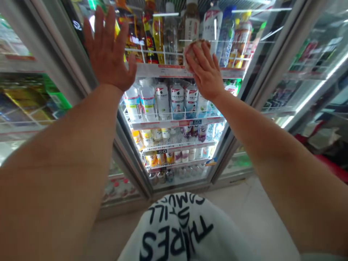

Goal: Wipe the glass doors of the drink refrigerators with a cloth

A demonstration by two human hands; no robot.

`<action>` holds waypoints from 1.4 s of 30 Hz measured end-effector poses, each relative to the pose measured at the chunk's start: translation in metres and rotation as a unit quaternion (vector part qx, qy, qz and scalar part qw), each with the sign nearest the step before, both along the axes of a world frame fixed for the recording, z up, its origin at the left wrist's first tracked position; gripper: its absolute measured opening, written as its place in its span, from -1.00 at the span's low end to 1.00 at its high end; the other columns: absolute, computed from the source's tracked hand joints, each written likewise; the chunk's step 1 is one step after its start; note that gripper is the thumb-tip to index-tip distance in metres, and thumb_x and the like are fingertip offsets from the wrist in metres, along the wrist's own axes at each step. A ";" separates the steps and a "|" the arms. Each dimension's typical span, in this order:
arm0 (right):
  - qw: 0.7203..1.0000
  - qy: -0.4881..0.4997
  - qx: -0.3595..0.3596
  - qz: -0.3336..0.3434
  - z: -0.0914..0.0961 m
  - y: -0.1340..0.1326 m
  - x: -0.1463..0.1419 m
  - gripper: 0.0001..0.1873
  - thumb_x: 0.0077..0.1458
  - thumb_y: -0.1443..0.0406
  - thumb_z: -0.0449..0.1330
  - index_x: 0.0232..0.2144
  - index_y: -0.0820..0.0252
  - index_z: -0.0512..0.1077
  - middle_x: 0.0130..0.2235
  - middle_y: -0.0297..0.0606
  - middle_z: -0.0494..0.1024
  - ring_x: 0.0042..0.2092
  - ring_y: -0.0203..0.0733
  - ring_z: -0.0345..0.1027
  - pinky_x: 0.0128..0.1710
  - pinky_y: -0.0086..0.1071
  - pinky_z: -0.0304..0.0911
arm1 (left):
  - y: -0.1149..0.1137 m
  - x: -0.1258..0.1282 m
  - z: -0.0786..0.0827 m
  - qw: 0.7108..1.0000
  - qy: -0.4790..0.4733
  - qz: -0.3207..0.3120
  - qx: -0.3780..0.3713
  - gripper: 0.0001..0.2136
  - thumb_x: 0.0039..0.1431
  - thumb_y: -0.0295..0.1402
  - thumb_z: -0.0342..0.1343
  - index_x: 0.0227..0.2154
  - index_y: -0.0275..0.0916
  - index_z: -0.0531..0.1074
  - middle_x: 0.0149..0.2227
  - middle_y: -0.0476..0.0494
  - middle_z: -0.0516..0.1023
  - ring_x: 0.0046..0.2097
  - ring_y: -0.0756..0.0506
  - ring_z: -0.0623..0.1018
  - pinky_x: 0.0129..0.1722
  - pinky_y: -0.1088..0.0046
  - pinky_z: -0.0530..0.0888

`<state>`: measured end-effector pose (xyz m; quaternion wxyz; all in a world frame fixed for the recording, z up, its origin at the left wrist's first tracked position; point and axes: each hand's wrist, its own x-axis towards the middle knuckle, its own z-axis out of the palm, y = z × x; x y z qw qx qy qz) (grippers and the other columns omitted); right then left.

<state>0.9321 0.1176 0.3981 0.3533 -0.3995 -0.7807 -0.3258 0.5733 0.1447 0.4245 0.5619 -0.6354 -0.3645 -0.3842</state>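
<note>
I face a glass-door drinks fridge with wire shelves of bottles and cans. My left hand lies flat on the glass door near its upper left, fingers spread, holding nothing. My right hand presses a crumpled pale cloth against the glass in front of the top shelf's white price rail. Behind the cloth stand tall bottles. Below the hands, a row of white-labelled bottles fills the second shelf.
Neighbouring fridge doors stand at the left and right. Lower shelves hold small cans and cups. Pale floor tiles lie before the fridge. My white shirt with black lettering fills the bottom centre. Something red sits at far right.
</note>
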 end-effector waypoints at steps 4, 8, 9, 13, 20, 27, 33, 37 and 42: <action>1.000 -0.018 -0.015 0.009 0.017 0.004 0.014 -0.38 0.35 0.05 -0.27 0.41 -0.36 0.04 0.47 -0.85 -0.16 0.53 -0.35 -0.42 0.55 -0.15 -0.47 | 0.003 -0.004 0.001 1.000 0.011 -0.002 0.010 -0.36 0.40 -0.16 -0.21 0.48 -0.01 -0.19 0.47 0.45 -0.62 0.48 0.13 -0.49 0.45 0.46 -0.56; 0.990 0.118 0.071 -0.012 0.036 0.018 0.034 -0.36 0.36 0.05 -0.26 0.41 -0.15 0.09 0.48 -0.61 -0.04 0.53 -0.18 -0.30 0.54 0.00 -0.33 | 0.007 -0.007 0.002 0.999 0.025 -0.006 0.030 -0.38 0.41 -0.14 -0.28 0.48 0.01 -0.19 0.48 0.42 -0.59 0.49 0.11 -0.46 0.46 0.45 -0.54; 0.982 0.157 0.098 -0.018 0.034 0.022 0.035 -0.36 0.37 0.08 -0.27 0.42 -0.05 0.09 0.49 -0.52 -0.01 0.53 -0.15 -0.28 0.53 0.03 -0.29 | 0.008 -0.007 0.002 0.999 0.027 -0.003 0.033 -0.39 0.41 -0.14 -0.30 0.48 0.01 -0.20 0.48 0.41 -0.59 0.49 0.10 -0.45 0.46 0.44 -0.53; 0.965 0.222 0.124 -0.068 0.001 0.027 0.030 -0.34 0.40 0.16 -0.30 0.42 0.21 0.13 0.48 -0.24 0.05 0.53 -0.12 -0.28 0.52 0.06 -0.23 | 0.004 -0.006 0.000 0.998 0.031 0.005 0.045 -0.39 0.43 -0.17 -0.31 0.48 0.01 -0.24 0.49 0.38 -0.59 0.50 0.08 -0.46 0.47 0.42 -0.50; 0.968 0.199 0.120 -0.092 0.024 0.025 0.038 -0.41 0.47 0.14 -0.25 0.44 0.10 0.07 0.48 -0.27 0.03 0.52 -0.13 -0.24 0.53 -0.04 -0.32 | -0.003 -0.003 -0.002 0.998 0.037 0.004 0.041 -0.41 0.46 -0.24 -0.34 0.49 -0.04 -0.24 0.50 0.33 -0.54 0.49 0.09 -0.48 0.47 0.41 -0.49; 0.952 0.253 0.129 -0.115 0.015 0.032 0.022 -0.38 0.43 0.18 -0.30 0.41 0.18 0.10 0.47 -0.27 0.07 0.52 -0.26 -0.31 0.54 -0.15 -0.33 | -0.001 -0.001 -0.002 0.998 0.028 0.017 0.049 -0.40 0.45 -0.23 -0.33 0.49 0.00 -0.29 0.49 0.37 -0.58 0.48 0.11 -0.52 0.46 0.43 -0.52; 0.953 0.250 0.154 -0.080 0.034 0.033 -0.001 -0.31 0.40 0.17 -0.38 0.40 0.24 0.18 0.45 -0.24 0.11 0.52 -0.09 -0.24 0.55 -0.06 -0.33 | -0.007 0.004 -0.002 0.998 0.016 0.059 0.025 -0.35 0.41 -0.26 -0.23 0.46 -0.01 -0.38 0.45 0.40 -0.74 0.44 0.10 -0.62 0.45 0.44 -0.58; 0.960 0.221 0.136 -0.101 0.020 0.023 -0.021 -0.28 0.40 0.11 -0.42 0.42 0.06 0.17 0.46 -0.38 0.10 0.52 -0.11 -0.22 0.54 -0.11 -0.26 | -0.007 0.004 -0.003 0.997 0.004 0.069 0.024 -0.28 0.36 -0.28 -0.14 0.45 0.02 -0.41 0.43 0.41 -0.78 0.43 0.10 -0.65 0.44 0.43 -0.60; 0.975 0.194 0.103 -0.043 0.007 0.009 -0.044 -0.33 0.39 0.14 -0.35 0.41 0.01 0.18 0.45 -0.43 0.10 0.53 -0.10 -0.23 0.51 0.00 -0.17 | -0.005 0.003 -0.005 0.998 -0.014 0.049 -0.021 -0.24 0.36 -0.28 -0.06 0.47 0.07 -0.37 0.44 0.45 -0.73 0.48 0.04 -0.55 0.45 0.43 -0.60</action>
